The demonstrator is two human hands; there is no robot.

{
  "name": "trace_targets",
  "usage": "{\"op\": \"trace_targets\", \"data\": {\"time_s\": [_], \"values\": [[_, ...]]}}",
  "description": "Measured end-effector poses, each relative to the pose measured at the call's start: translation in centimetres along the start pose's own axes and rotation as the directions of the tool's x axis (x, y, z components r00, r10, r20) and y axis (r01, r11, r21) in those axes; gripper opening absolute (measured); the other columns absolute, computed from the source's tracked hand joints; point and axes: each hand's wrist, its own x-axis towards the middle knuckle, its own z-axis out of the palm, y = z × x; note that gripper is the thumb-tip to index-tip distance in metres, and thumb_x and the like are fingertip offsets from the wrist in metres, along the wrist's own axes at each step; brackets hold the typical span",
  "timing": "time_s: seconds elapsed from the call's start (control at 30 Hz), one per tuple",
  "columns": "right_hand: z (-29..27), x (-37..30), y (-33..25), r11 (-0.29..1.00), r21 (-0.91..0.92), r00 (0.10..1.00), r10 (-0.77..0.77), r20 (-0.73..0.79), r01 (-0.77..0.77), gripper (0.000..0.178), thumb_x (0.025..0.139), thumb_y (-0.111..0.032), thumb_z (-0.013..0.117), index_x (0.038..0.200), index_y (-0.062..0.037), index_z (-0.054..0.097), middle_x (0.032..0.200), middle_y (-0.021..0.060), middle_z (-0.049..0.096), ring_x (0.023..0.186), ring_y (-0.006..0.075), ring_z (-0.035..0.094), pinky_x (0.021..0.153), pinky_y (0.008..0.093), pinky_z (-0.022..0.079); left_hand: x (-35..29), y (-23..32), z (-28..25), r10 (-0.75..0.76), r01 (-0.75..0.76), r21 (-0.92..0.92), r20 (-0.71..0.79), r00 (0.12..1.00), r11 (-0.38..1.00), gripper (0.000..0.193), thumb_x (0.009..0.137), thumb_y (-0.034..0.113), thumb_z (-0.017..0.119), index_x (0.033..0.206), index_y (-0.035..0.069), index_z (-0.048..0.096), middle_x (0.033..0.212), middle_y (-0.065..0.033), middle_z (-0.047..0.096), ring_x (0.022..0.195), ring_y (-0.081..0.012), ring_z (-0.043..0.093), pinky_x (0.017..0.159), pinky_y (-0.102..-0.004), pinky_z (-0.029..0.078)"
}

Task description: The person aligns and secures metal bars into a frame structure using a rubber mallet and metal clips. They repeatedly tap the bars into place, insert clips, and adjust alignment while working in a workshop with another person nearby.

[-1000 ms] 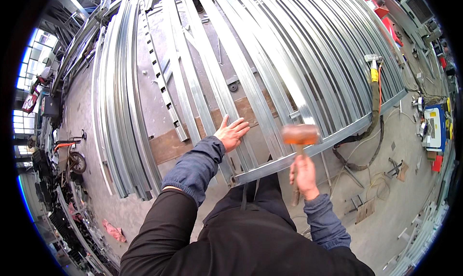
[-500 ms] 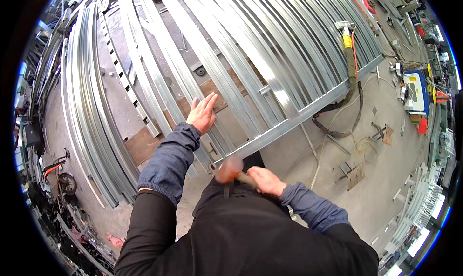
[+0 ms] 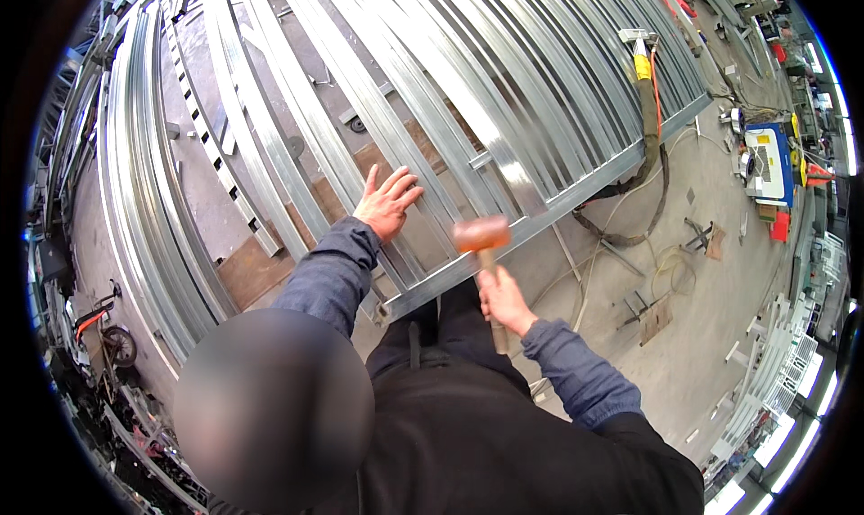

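Observation:
My left hand (image 3: 389, 202) rests with fingers spread on the long galvanised metal slats (image 3: 378, 110) of a large frame, near its close left corner. My right hand (image 3: 507, 301) is wrapped round the handle of a mallet (image 3: 481, 234) with a worn orange-brown head. The mallet head appears over the frame's near end rail (image 3: 585, 191), slightly blurred; whether it touches the rail I cannot tell. A blurred round patch hides part of my left arm.
Bundled long metal profiles (image 3: 135, 191) lie to the left beside a notched strip (image 3: 211, 146). On the frame's right end sits a tool with a yellow grip (image 3: 642, 67) and a sleeved cable. A blue-and-white machine (image 3: 769, 166) stands far right; a small wheeled bike (image 3: 117, 344), far left.
The mallet has gone up and right from the rail's near left end, its head now farther from my body. My left hand's fingers have spread wider. The whole view has shifted slightly.

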Motion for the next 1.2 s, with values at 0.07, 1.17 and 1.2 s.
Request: {"op": "trace_targets", "data": {"time_s": [0.07,1.17,1.2], "values": [[-2.6,-0.2,-2.4,0.996,0.084,0.997,-0.015,-0.079,0.022,0.030,0.112,-0.040,0.054,0.106,-0.0109,0.053,0.070,0.0010,0.055,0.051,0.0121,0.056,0.044,0.0301,0.047,0.1,-0.2,0.1,0.013,-0.013,-0.003,-0.046,0.999,1.000,0.069,0.080,0.008,0.071,0.147,0.019,0.058,0.155,-0.0044,0.050,0.158,-0.0239,0.033,0.127,-0.0697,0.015],[-4.1,-2.1,-8.7,0.546,0.419,0.676,-0.448,-0.585,0.725,0.033,0.111,-0.042,0.058,0.111,-0.0092,0.053,0.075,0.0002,0.055,0.055,0.0114,0.054,0.052,0.0311,0.050,0.1,-0.5,1.3,-0.026,0.002,-0.125,-0.192,0.981,0.992,0.056,0.074,-0.002,0.068,0.128,0.016,0.067,0.137,-0.0039,0.059,0.148,-0.0260,0.045,0.127,-0.0667,0.021],[-3.9,0.4,-1.8,0.662,-0.142,0.562,-0.715,-0.416,0.736,0.033,0.111,-0.041,0.058,0.113,-0.0077,0.053,0.075,0.0006,0.055,0.055,0.0123,0.054,0.054,0.0323,0.051,0.8,-0.4,1.0,0.002,-0.027,-0.118,-0.206,0.979,0.993,0.055,0.074,-0.001,0.069,0.127,0.015,0.068,0.137,-0.0040,0.060,0.147,-0.0260,0.046,0.127,-0.0663,0.021]]}}
